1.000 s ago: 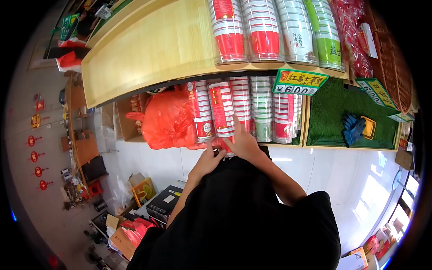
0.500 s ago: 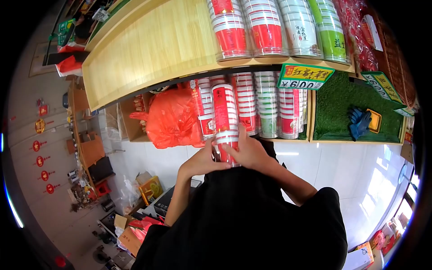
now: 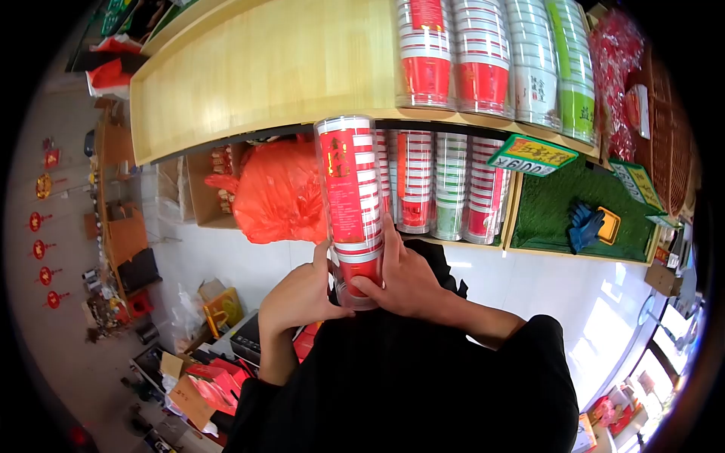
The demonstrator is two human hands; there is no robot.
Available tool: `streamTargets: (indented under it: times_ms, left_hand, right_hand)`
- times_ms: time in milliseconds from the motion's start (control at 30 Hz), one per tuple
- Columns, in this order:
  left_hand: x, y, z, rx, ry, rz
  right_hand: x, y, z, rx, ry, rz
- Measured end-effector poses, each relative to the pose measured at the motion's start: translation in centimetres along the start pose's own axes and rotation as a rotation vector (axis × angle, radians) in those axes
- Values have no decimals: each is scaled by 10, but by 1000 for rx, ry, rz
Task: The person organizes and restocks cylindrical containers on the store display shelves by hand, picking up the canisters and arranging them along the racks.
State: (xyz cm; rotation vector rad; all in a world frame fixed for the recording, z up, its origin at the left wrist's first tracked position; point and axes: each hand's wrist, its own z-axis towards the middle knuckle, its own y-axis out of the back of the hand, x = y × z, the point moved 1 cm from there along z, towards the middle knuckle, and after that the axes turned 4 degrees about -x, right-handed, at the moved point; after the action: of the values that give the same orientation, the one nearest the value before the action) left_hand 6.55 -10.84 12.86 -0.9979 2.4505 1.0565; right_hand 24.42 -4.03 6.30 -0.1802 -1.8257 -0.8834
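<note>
Both hands hold a clear tube of stacked red and white paper cups (image 3: pixel 353 196) upright in front of my body. My left hand (image 3: pixel 302 294) grips its lower left side, thumb low near the base. On the lower right side, my right hand (image 3: pixel 404 275) presses with its thumb across the front and a finger stretched up along the tube. Behind the held tube, similar tubes of cups stand on the lower shelf, among them a green and white one (image 3: pixel 451 185) and a red and white one (image 3: pixel 483 192).
A wooden upper shelf (image 3: pixel 264 83) carries several cup tubes (image 3: pixel 427 60) at its right. Below it sit a red plastic bag (image 3: pixel 276 192) and, on green matting (image 3: pixel 544 204), blue gloves (image 3: pixel 584 226) beside a yellow tray (image 3: pixel 609 225). A price sign (image 3: pixel 532 155) hangs from the shelf edge.
My hands have lifted the cup tube closer and a little to the left, and it looks larger. The view has shifted, with the shelf's cup tubes now further right.
</note>
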Motion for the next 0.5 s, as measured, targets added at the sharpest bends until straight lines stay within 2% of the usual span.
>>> streamTargets:
  times_ms: [167,233,300,400,500]
  left_hand:
    - [10,17,-14,2,-43,-130]
    - [23,24,-16,25,-66,-192]
    - [37,33,-14,-20,-201,-266]
    - [46,49,-7,-62,-323,-347]
    - [59,63,16,-119,-525,-529]
  right_hand:
    - [22,8,7,-1,29,38]
    - [33,10,10,20,-40,101]
    - [46,7,14,-12,-85,117]
    - [63,6,30,-291,112,29]
    - [76,10,48,-354,3,40]
